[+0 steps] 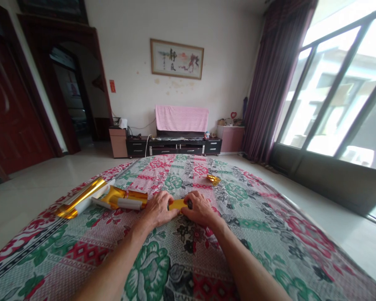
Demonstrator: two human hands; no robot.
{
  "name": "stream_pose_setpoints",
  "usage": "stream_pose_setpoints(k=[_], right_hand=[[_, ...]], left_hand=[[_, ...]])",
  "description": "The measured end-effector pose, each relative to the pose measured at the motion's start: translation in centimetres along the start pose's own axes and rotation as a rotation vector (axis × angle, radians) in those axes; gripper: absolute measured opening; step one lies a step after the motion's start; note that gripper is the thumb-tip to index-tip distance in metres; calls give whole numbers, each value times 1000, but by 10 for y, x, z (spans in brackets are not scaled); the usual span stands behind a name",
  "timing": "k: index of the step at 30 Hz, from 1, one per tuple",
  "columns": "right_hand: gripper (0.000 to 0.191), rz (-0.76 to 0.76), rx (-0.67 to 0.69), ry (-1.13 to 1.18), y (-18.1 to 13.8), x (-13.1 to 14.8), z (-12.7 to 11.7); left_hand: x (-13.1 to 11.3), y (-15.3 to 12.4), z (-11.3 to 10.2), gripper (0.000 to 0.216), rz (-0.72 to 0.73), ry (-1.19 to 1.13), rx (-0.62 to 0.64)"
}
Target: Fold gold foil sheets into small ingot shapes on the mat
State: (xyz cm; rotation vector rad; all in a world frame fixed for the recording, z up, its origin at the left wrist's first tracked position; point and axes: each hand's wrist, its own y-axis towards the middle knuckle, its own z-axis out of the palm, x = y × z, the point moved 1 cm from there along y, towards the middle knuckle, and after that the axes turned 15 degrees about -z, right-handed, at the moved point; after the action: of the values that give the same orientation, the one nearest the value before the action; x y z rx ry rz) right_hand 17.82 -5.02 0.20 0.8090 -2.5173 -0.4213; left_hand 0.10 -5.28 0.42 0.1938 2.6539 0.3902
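Note:
A small piece of gold paper (178,204) lies low over the patterned cloth, between my two hands. My left hand (159,209) pinches its left end, thumb toward me and fingers curled at the far side. At the other end my right hand (199,207) grips it the same way. Both ends of the paper are hidden by the fingers. Just left of my left hand lie curled gold-and-white sheets (123,198), with a longer rolled gold sheet (84,196) beyond them. A crumpled or folded gold paper shape (213,179) rests ahead and to the right.
A floral cloth (238,251) in red, green and grey covers the table. Behind it, a low black cabinet (175,146) stands along the wall, with a pink cloth (181,118) draped above. Large windows are on the right and a doorway on the left.

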Motion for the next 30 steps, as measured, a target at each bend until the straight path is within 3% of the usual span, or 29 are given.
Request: stream_pose_setpoints(k=[9,16,25,30], right_hand=[[30,-49,30,49,-1,-5,-3],[32,-117,67,118,1,-18,-5],[49,-67,130,146,1,-16,-13],[48,-40,106,126,3,-12,-10]], left_hand=[[4,2,4,24,2,-33,1],[10,3,-2,21,31,-99,88],[11,5,-2,23,33,-110,103],[9,3,-3,32,24,-109,97]])
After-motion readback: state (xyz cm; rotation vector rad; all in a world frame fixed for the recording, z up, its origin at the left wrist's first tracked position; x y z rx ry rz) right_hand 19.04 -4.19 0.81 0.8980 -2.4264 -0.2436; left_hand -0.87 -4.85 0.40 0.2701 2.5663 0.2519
